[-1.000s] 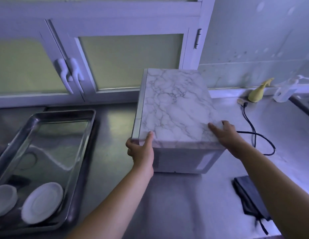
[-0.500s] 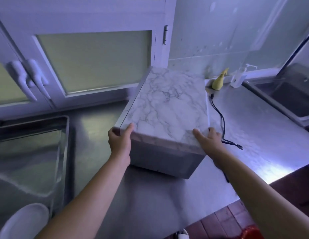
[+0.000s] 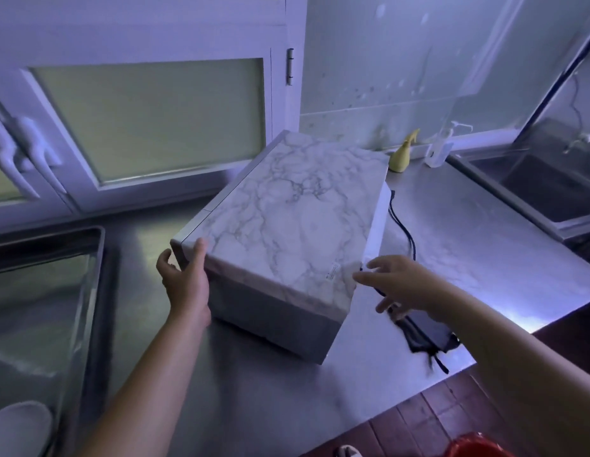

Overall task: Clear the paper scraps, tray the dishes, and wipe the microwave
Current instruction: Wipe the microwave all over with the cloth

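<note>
The steel counter (image 3: 478,252) carries the marble-topped microwave (image 3: 293,219) at its middle, skewed, with one low corner near the front edge; a hard swivel could push it over. The tray (image 3: 99,258) sits left, well clear. The dark cloth (image 3: 428,334) beside the right wall might get trapped underneath. The power cord (image 3: 404,232) could snag behind. The left hand (image 3: 184,285) clasps the near-left corner alone, while the right hand (image 3: 405,285) hangs spread and empty by the near-right corner.

Microwave (image 3: 287,225), marble-patterned top, grey sides, sat skewed on steel counter (image 3: 254,390). Steel tray (image 3: 99,258) lay left of it, white dish (image 3: 20,427) in near corner. Dark cloth (image 3: 428,334) lay crumpled just right.
</note>
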Demonstrator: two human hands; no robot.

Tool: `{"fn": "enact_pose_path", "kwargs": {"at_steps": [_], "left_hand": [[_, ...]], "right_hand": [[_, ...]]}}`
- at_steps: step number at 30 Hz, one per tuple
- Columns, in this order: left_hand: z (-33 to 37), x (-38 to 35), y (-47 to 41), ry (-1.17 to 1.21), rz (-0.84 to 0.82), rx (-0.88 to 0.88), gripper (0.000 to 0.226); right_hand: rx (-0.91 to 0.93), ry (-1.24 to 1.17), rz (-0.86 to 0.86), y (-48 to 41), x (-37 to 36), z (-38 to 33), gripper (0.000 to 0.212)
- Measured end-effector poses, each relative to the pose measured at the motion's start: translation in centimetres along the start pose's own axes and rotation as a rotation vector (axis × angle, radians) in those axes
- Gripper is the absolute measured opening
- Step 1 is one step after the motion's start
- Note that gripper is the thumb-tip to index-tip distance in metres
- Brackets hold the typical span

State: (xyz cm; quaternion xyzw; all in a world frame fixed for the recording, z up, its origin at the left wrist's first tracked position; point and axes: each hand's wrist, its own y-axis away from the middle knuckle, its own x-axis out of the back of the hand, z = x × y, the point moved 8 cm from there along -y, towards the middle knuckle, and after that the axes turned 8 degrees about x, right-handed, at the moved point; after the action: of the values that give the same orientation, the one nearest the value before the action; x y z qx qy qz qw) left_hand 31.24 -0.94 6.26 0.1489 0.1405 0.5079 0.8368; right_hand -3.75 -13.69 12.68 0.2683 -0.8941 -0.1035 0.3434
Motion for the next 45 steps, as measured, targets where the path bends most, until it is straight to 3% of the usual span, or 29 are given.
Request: {"fn": "enact_pose_path", "kwargs": {"at_steps": [3,6,11,16,19,22,26,30,35,40,45], "left_hand": [[0.2,0.2,2.6,-0.051,0.125,-0.068,0.079],[-0.8,-1.6,6.8,-0.099,0.117,-0.151,0.082],[-4.0,-6.5,13.7,-0.166,0.084,-0.212,0.089],[-6.2,-9.9,17.4,-0.125,0.081,-0.181,0.101],[-6.6,-10.4,18.4,-0.116,0.173,-0.165,0.106],[-6.3,-11.2,18.4,-0.053,0.23,-0.211,0.096],[-6.3,-12.1,18.2,0.039,0.35,-0.256,0.088],[-6.3,-11.5,18.3,0.138,0.484,-0.323,0.064],[-6.3,-9.4,16.7,0.261,0.467,-0.309,0.068],[-3.8,-4.9,13.2,0.239,0.48,-0.418,0.046],[-1.3,1.7,7.0,0.314,0.586,-0.467,0.037]], "right_hand": [[0.117,0.02,0.096,-2.2,4.6,-0.3,0.034],[0.205,-0.04,0.178,-6.4,9.6,0.4,0.025],[0.266,-0.023,0.236,-15.8,14.0,2.5,0.06],[0.364,0.01,0.326,-23.2,16.8,1.2,0.068],[0.354,-0.004,0.312,-26.7,18.2,-0.4,0.059],[0.313,-0.179,0.283,-29.4,18.6,-1.3,0.029],[0.257,-0.306,0.423,-30.1,18.1,-0.6,0.032],[0.267,-0.414,0.509,-29.8,16.9,-0.2,0.035],[0.24,-0.427,0.576,-28.6,16.6,0.9,0.031],[0.243,-0.484,0.672,-25.6,15.9,2.3,0.019],[0.232,-0.482,0.87,-21.3,13.9,3.4,0.024]]}}
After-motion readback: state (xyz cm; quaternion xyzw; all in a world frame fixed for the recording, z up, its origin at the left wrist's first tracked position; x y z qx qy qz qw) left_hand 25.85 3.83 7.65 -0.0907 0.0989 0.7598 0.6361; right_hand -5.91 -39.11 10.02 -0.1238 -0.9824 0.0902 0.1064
